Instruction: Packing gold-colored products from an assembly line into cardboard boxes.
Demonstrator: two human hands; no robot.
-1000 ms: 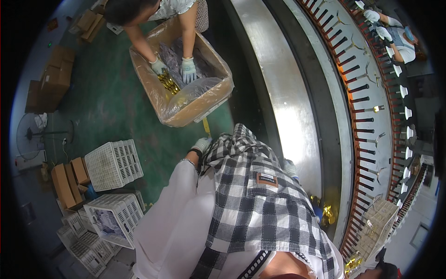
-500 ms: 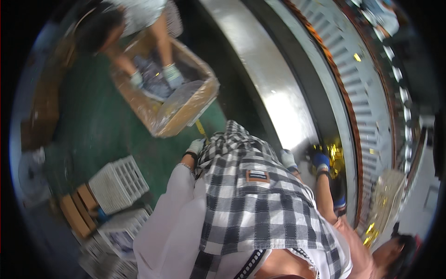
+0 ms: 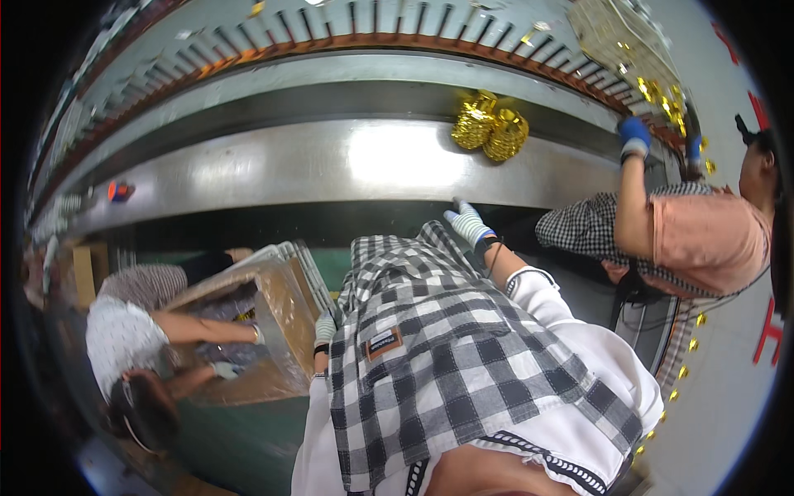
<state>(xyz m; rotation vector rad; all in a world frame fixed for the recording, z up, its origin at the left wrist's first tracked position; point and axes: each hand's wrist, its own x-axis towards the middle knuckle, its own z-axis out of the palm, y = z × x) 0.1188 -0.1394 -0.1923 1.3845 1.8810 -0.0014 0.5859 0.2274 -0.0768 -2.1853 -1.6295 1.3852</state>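
Observation:
My right hand (image 3: 468,223), in a pale striped work glove with dark fingertips, reaches toward the near edge of the steel bench (image 3: 322,161). Its fingers are apart and hold nothing. Beyond it, two shiny gold bundles (image 3: 475,122) stand side by side on the bench; what they are made of is unclear. My left hand (image 3: 325,332), also gloved, hangs low beside my checked apron (image 3: 447,331), close to the plastic-lined cardboard box (image 3: 285,331). Its fingers are partly hidden, so I cannot tell whether they are closed.
A conveyor (image 3: 364,29) with slats runs behind the bench. At left, a co-worker (image 3: 128,335) bends with both hands in the box. Another co-worker (image 3: 711,231) in pink stands at right, a blue-gloved hand raised. An orange object (image 3: 120,192) lies on the bench's left end.
My view has swung right, so the bench now lies across in front. My right hand, earlier partly hidden behind the apron, now shows extended. The pink-clad co-worker's blue-gloved hand is away from the gold bundles.

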